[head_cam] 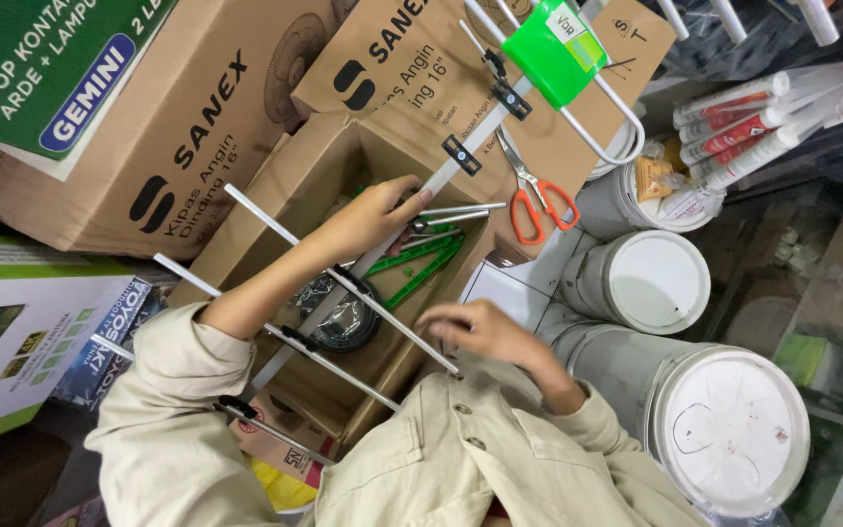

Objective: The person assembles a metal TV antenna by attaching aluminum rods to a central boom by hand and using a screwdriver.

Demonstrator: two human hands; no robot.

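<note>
Over box, silver antenna (461, 156) with green cap

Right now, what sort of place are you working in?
Probably a cramped hardware or electrical shop stockroom: stacked cardboard appliance boxes, white lidded buckets, sealant tubes, and an aerial under the left hand.
</note>
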